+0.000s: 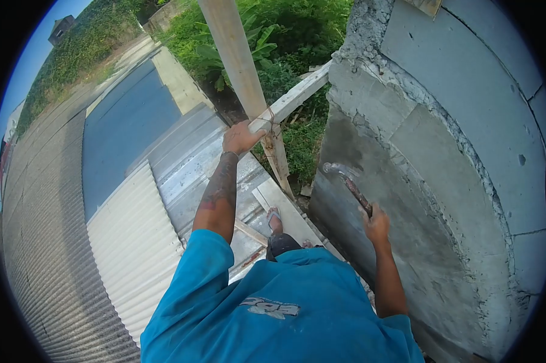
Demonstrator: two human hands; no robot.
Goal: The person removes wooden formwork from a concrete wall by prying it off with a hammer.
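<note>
Outdoors, high over a run of rooftops, I look down along a grey block wall [467,91] on the right. Its lower part carries a darker coat of plaster [400,206] and its upper edge is rough with mortar. Below and to the left lie corrugated roof sheets [134,242], pale ones close by and a blue panel [128,121] further off, with green plants [285,30] beyond them. A wooden pole [236,60] stands upright in the middle of my view. A lighter wooden rail [300,92] runs from it across to the wall, and a thin cord [272,121] is wound around the place where the two cross.

My left grip [241,138] is clenched on the wooden rail at that crossing, right beside the pole, with the tattooed forearm stretched out from a blue shirt [285,302] sleeve. My right grip [377,225] is closed on the lower end of the handle of a hammer [348,183]. The hammer points up and to the left from the fist. Its metal head lies against the plastered face of the wall, or so near it that I cannot make out a gap. It is well apart from the left grip. Beneath me, a foot [275,219] in a sandal stands on a narrow plank [291,212] by the base of the wall.
</note>
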